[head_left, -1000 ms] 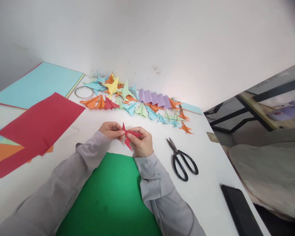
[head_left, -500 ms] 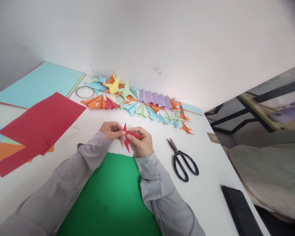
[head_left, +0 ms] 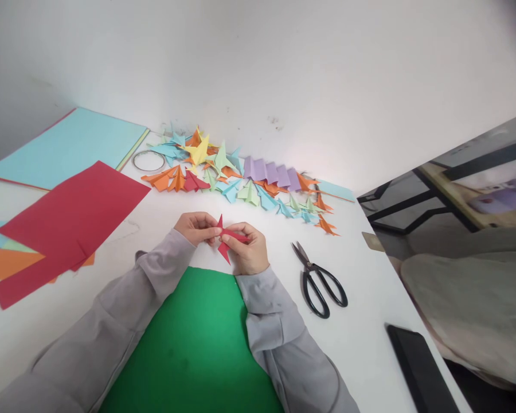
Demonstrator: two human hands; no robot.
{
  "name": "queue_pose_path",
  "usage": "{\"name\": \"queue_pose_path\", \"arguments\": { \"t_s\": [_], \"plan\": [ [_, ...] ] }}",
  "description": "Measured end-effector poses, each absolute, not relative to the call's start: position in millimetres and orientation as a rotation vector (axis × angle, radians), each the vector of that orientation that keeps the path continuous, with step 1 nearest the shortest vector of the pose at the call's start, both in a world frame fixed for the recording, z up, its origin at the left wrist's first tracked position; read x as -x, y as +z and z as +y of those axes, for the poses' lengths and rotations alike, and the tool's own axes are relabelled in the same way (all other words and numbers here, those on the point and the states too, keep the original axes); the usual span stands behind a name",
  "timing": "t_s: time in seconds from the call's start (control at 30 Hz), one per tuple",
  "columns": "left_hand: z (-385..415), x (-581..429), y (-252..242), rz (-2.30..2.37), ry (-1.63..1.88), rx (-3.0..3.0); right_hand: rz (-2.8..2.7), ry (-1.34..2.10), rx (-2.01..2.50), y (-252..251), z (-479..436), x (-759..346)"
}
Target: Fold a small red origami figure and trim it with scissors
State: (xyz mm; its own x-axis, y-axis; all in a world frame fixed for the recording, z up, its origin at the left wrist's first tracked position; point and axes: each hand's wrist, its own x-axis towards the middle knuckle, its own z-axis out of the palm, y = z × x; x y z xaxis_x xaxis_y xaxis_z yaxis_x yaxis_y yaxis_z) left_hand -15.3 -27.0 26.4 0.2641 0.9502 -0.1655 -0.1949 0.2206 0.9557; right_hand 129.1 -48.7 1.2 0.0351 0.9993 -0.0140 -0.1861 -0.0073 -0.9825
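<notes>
Both hands meet above the far edge of a large green paper sheet (head_left: pixel 198 344) lying on the white table (head_left: pixel 372 298). The left hand (head_left: pixel 196 227) is closed, thumb and fingertips pinching the left side of a small red folded paper piece with pointed tips (head_left: pixel 223 248), and the right hand (head_left: pixel 250 253) is curled around its right side, thumb pressed on top. The piece is held between them, just over the table surface. To the right, well apart from the hands, lie black-handled scissors (head_left: pixel 320 282), blades closed and pointing away. Near the table's right edge rests a flat black phone-like slab (head_left: pixel 421 367), face dark. At left a big red paper sheet (head_left: pixel 73 218) overlaps an orange sheet (head_left: pixel 8 264), with a pale blue sheet (head_left: pixel 69 146) behind it. Along the white wall (head_left: pixel 284 69) runs a row of small folded paper figures in orange, yellow, green and blue (head_left: pixel 223 175), a purple pleated paper strip (head_left: pixel 270 171) among them, and a clear tape ring (head_left: pixel 147 161) beside its left end. Grey sleeves cover both forearms.
</notes>
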Motion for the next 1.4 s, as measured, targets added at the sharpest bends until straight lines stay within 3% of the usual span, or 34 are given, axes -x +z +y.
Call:
{"name": "queue_pose_path", "arguments": {
  "t_s": [1.4],
  "plan": [
    [-25.9,15.4,25.3,0.965,0.952,-0.926,-1.042,1.207,1.135,-1.1,-47.9,-128.7]
  ]
}}
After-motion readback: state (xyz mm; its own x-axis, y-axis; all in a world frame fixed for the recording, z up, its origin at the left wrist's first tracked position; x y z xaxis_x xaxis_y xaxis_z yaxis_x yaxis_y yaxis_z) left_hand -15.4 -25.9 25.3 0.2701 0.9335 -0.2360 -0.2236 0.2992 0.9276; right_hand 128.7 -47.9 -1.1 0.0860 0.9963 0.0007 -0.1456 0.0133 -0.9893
